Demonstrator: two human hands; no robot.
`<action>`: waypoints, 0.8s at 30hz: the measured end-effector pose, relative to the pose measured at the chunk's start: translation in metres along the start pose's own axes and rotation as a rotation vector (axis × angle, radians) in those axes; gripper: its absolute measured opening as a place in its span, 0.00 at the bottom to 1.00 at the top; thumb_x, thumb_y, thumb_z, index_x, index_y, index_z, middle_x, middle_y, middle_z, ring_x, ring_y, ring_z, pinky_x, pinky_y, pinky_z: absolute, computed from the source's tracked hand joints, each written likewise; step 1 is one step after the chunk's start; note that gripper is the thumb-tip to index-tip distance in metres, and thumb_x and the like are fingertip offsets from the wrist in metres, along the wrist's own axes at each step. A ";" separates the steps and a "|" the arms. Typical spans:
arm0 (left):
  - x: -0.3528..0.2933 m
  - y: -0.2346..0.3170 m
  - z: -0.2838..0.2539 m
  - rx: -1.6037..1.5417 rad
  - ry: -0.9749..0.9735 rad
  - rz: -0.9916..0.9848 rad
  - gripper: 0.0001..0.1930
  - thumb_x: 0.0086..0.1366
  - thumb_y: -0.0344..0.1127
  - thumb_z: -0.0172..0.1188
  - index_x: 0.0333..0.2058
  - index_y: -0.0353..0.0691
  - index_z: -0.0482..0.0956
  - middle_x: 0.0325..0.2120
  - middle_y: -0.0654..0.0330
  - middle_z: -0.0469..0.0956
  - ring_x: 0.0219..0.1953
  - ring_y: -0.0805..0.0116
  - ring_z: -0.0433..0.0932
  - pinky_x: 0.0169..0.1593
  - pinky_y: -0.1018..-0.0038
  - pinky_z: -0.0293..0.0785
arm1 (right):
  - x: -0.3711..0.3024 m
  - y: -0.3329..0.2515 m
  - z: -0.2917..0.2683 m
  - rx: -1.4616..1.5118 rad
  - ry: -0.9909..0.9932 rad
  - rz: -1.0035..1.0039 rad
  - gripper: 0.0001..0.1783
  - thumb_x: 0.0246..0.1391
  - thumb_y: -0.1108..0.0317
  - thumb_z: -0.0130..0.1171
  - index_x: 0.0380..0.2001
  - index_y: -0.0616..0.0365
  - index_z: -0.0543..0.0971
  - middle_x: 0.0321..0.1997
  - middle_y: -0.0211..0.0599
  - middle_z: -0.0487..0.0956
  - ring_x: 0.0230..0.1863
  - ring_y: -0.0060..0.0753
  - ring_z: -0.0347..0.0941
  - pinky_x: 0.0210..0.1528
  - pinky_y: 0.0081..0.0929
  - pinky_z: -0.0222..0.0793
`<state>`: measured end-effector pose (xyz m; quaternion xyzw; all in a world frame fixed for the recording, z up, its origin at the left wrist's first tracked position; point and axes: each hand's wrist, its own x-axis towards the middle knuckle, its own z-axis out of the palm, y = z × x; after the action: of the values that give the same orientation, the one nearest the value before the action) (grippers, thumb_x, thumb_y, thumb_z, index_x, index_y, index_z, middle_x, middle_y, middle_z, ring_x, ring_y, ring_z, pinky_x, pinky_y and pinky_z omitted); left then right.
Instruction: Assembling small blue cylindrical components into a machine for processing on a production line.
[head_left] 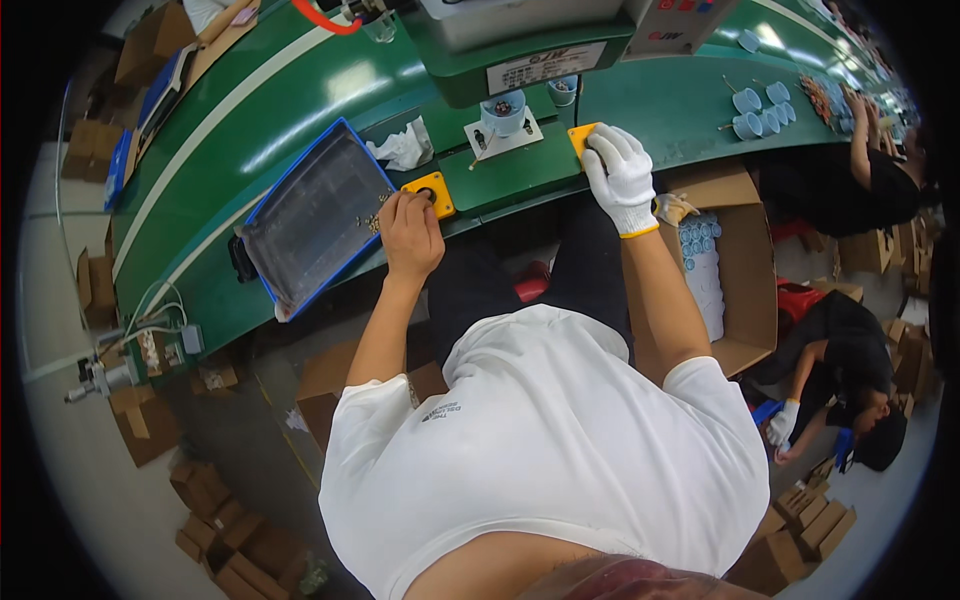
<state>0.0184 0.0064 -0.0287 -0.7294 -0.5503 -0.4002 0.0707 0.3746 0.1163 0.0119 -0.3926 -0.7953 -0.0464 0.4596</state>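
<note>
My bare left hand (410,236) rests its fingertips on a yellow button box (441,200) with a dark round button, at the bench's near edge. A white knit glove covers my right hand (620,175), which lies over a second yellow button box (578,137), mostly hidden beneath it. Neither hand visibly holds anything. Between and beyond them, a light blue cup-shaped part (508,119) stands upright on a white fixture plate (530,133), under the head of a green bench machine (465,85). Small brownish pieces show inside the cup.
Left of my left hand, a blue-rimmed tray (310,200) holds small brass-coloured pieces at its near edge. A crumpled white bag (405,147) lies behind. A carton (752,270) with light blue parts stands at right. More blue cups (747,126) and co-workers are further right.
</note>
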 end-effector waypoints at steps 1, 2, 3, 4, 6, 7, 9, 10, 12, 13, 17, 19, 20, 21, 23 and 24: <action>-0.001 0.001 0.004 0.041 0.012 0.002 0.09 0.68 0.25 0.63 0.46 0.36 0.81 0.47 0.51 0.86 0.55 0.42 0.80 0.62 0.49 0.73 | 0.001 0.003 0.001 -0.011 0.011 -0.033 0.08 0.56 0.73 0.70 0.39 0.61 0.84 0.46 0.43 0.87 0.46 0.56 0.84 0.50 0.46 0.83; 0.000 0.001 0.007 0.082 0.022 0.005 0.10 0.68 0.25 0.62 0.47 0.35 0.81 0.47 0.50 0.85 0.55 0.40 0.80 0.63 0.48 0.72 | 0.005 0.008 0.001 0.007 0.008 -0.043 0.08 0.56 0.73 0.70 0.39 0.61 0.84 0.46 0.43 0.87 0.46 0.56 0.84 0.50 0.46 0.83; 0.000 0.003 0.005 0.114 0.027 0.022 0.10 0.67 0.25 0.62 0.47 0.35 0.82 0.45 0.49 0.84 0.55 0.41 0.80 0.61 0.49 0.71 | 0.007 0.010 -0.003 0.013 -0.020 -0.065 0.07 0.56 0.73 0.69 0.38 0.61 0.83 0.45 0.42 0.87 0.45 0.55 0.84 0.49 0.44 0.83; 0.007 0.007 0.003 0.128 0.019 0.003 0.09 0.67 0.26 0.62 0.46 0.36 0.82 0.44 0.49 0.83 0.54 0.41 0.80 0.59 0.49 0.71 | 0.006 0.014 -0.005 0.019 -0.047 -0.087 0.06 0.57 0.73 0.68 0.37 0.61 0.83 0.44 0.42 0.87 0.45 0.54 0.84 0.48 0.43 0.83; 0.005 0.007 0.007 0.165 0.053 -0.001 0.09 0.67 0.26 0.61 0.45 0.36 0.82 0.44 0.48 0.83 0.54 0.42 0.80 0.59 0.49 0.71 | -0.007 0.028 0.006 0.074 -0.063 -0.091 0.09 0.60 0.69 0.67 0.43 0.60 0.83 0.49 0.43 0.87 0.47 0.55 0.84 0.50 0.45 0.82; 0.005 0.005 0.010 0.174 0.056 -0.003 0.09 0.67 0.26 0.61 0.45 0.36 0.82 0.44 0.48 0.83 0.54 0.42 0.80 0.59 0.49 0.71 | -0.019 0.031 0.011 0.115 -0.033 -0.065 0.12 0.63 0.66 0.66 0.47 0.59 0.83 0.53 0.44 0.86 0.49 0.57 0.84 0.51 0.46 0.82; 0.005 0.004 0.014 0.104 0.092 -0.040 0.09 0.67 0.26 0.62 0.45 0.34 0.82 0.45 0.46 0.83 0.54 0.41 0.80 0.59 0.48 0.72 | -0.041 0.050 0.025 0.159 0.007 -0.064 0.21 0.69 0.59 0.63 0.61 0.55 0.80 0.64 0.47 0.84 0.54 0.59 0.84 0.56 0.50 0.81; 0.006 0.004 0.015 0.113 0.097 -0.038 0.09 0.67 0.26 0.62 0.45 0.34 0.82 0.45 0.46 0.83 0.54 0.41 0.80 0.59 0.48 0.72 | -0.042 0.049 0.029 0.166 0.013 -0.069 0.21 0.69 0.59 0.63 0.61 0.55 0.80 0.64 0.47 0.84 0.54 0.59 0.84 0.56 0.50 0.81; 0.006 0.008 0.018 0.007 0.153 -0.161 0.07 0.69 0.26 0.60 0.44 0.34 0.81 0.46 0.45 0.82 0.52 0.38 0.80 0.58 0.48 0.72 | -0.046 0.048 0.035 0.163 0.088 -0.010 0.22 0.71 0.59 0.62 0.63 0.54 0.80 0.64 0.47 0.84 0.55 0.58 0.84 0.57 0.49 0.82; 0.006 0.011 0.020 -0.019 0.186 -0.185 0.06 0.71 0.26 0.59 0.44 0.33 0.80 0.46 0.44 0.82 0.50 0.38 0.80 0.57 0.50 0.73 | -0.048 0.048 0.034 0.163 0.077 0.012 0.23 0.71 0.59 0.62 0.64 0.54 0.79 0.65 0.47 0.84 0.55 0.57 0.84 0.57 0.48 0.82; 0.017 0.018 0.020 -0.119 0.134 -0.344 0.04 0.73 0.25 0.59 0.43 0.33 0.80 0.44 0.45 0.83 0.48 0.40 0.80 0.53 0.53 0.74 | -0.045 0.046 0.028 0.170 0.083 0.027 0.22 0.69 0.61 0.64 0.63 0.56 0.81 0.63 0.47 0.86 0.57 0.58 0.84 0.59 0.48 0.81; 0.035 0.026 0.014 -0.156 0.150 -0.275 0.03 0.73 0.25 0.61 0.42 0.33 0.81 0.42 0.46 0.83 0.46 0.40 0.81 0.52 0.53 0.75 | -0.044 0.043 0.025 0.195 0.088 0.045 0.22 0.67 0.63 0.65 0.61 0.58 0.82 0.62 0.47 0.86 0.58 0.58 0.84 0.61 0.49 0.81; 0.045 0.029 0.012 -0.192 0.155 -0.219 0.03 0.72 0.26 0.62 0.42 0.34 0.82 0.41 0.47 0.84 0.45 0.41 0.81 0.51 0.53 0.75 | -0.043 0.041 0.025 0.223 0.079 0.069 0.21 0.65 0.65 0.66 0.59 0.59 0.83 0.60 0.48 0.87 0.59 0.59 0.84 0.62 0.50 0.81; 0.052 0.031 0.010 -0.186 0.162 -0.218 0.03 0.73 0.27 0.64 0.42 0.36 0.84 0.39 0.49 0.85 0.42 0.43 0.83 0.47 0.54 0.78 | -0.032 0.026 0.021 0.135 0.095 0.055 0.20 0.61 0.68 0.67 0.56 0.61 0.85 0.57 0.49 0.88 0.59 0.62 0.84 0.65 0.52 0.80; 0.061 0.029 0.016 -0.216 0.146 -0.216 0.03 0.73 0.28 0.65 0.42 0.36 0.85 0.38 0.49 0.85 0.41 0.44 0.84 0.47 0.55 0.79 | -0.017 0.004 0.016 0.058 0.024 0.165 0.20 0.60 0.69 0.68 0.55 0.63 0.85 0.54 0.51 0.88 0.57 0.65 0.84 0.66 0.53 0.79; 0.062 0.027 0.019 -0.263 0.106 -0.227 0.04 0.74 0.29 0.66 0.43 0.36 0.85 0.38 0.49 0.86 0.40 0.46 0.85 0.46 0.56 0.80 | -0.010 -0.002 0.014 0.051 -0.031 0.253 0.20 0.60 0.69 0.68 0.54 0.63 0.85 0.53 0.52 0.88 0.56 0.66 0.83 0.66 0.53 0.79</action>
<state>0.0557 0.0526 0.0084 -0.6434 -0.5674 -0.5122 -0.0418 0.3663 0.1150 -0.0032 -0.4784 -0.7474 0.0383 0.4594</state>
